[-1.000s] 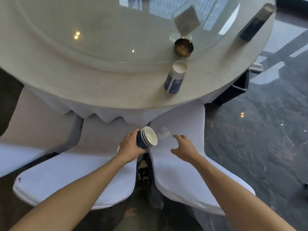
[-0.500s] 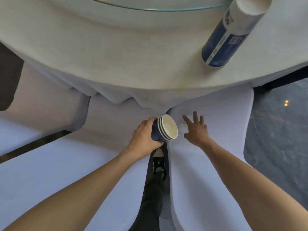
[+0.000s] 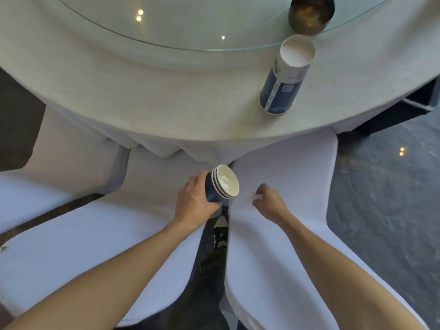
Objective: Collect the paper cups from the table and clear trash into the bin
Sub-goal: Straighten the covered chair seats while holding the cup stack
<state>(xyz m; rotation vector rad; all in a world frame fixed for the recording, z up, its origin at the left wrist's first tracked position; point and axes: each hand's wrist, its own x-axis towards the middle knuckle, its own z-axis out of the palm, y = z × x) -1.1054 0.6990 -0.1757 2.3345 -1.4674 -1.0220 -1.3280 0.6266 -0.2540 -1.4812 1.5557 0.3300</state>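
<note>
**Cups in one hand, a scrap in the other**

Your left hand (image 3: 194,201) is wrapped around a stack of cups (image 3: 222,185). The cups are dark blue outside and white inside, and they sit one inside another. You can count about three white rims. The stack is tipped on its side, with the open end facing the bench (image 3: 142,91). Something pale shows in the top cup, but it is too blurry to tell what it is.

Your right hand (image 3: 270,204) is just beside the stack, down on the white chair cover (image 3: 285,167). Its fingers are pressed together on a small white scrap (image 3: 254,196). Only a bit of the scrap peeks out.

Up on the bench, one more cup (image 3: 284,77) stands near the edge. It is tall and blue with a white rim. Its inside looks white, and you cannot tell if anything is in it. Right behind it sits a shiny brown bowl (image 3: 309,14) on the glass top (image 3: 190,25).

A second white chair (image 3: 83,246) is under your left arm. Your shoe (image 3: 220,231) shows between the two chairs.
</note>
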